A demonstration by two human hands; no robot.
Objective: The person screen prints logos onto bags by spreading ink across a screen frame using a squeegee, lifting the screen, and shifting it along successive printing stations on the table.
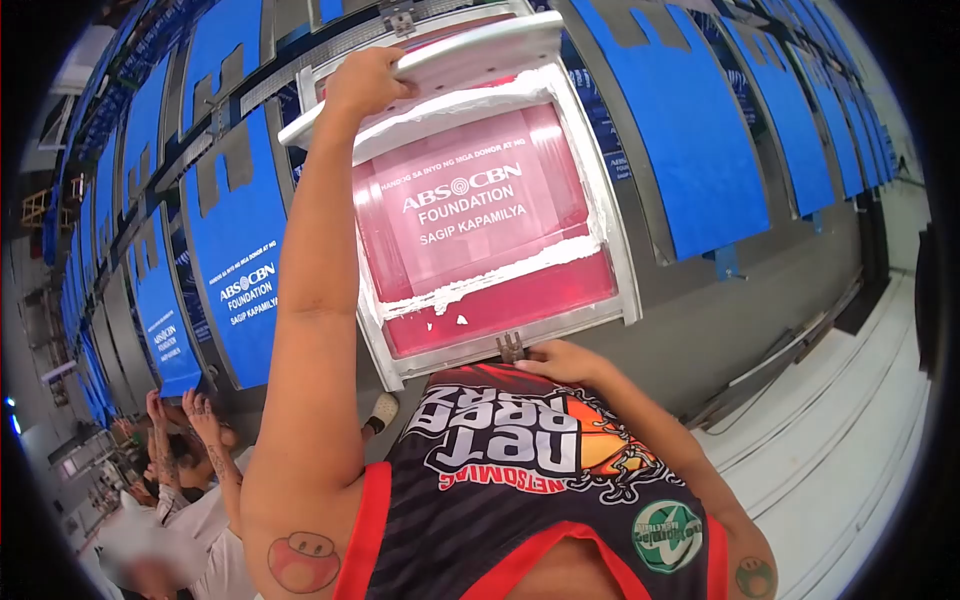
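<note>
Blue sheets (683, 140) line the grey bench (745, 295) on both sides, and one on the left (240, 270) reads "ABS-CBN FOUNDATION", "SAGIP KAPAMILYA" below, small print above. Low on the left, a co-worker's hands (180, 408) are raised at another printed sheet (165, 320).

And right before me, the frame (613, 215)! Same words, pale on pink mesh, upright to my eye: "HANDOG SA INYO NG MGA DONOR AT NG", then "ABS-CBN FOUNDATION", then "SAGIP KAPAMILYA". Its long axis runs away from me, far end leaning left. White ink (490, 277) streaks across below the lettering, and more is heaped at the far end.

Up there goes my left grip (367, 84), fingers wrapped around the squeegee (480, 50), left of its middle. That long silver bar lies crosswise over the far end, left tip nearer me, right tip farther off.

Down at the near edge, my right grip (562, 360) sits by the metal clip (511, 346), fingertips close against it; whether they pinch it, I can't tell. Just below, my jersey (440, 500) shows "NET", upside down.
</note>
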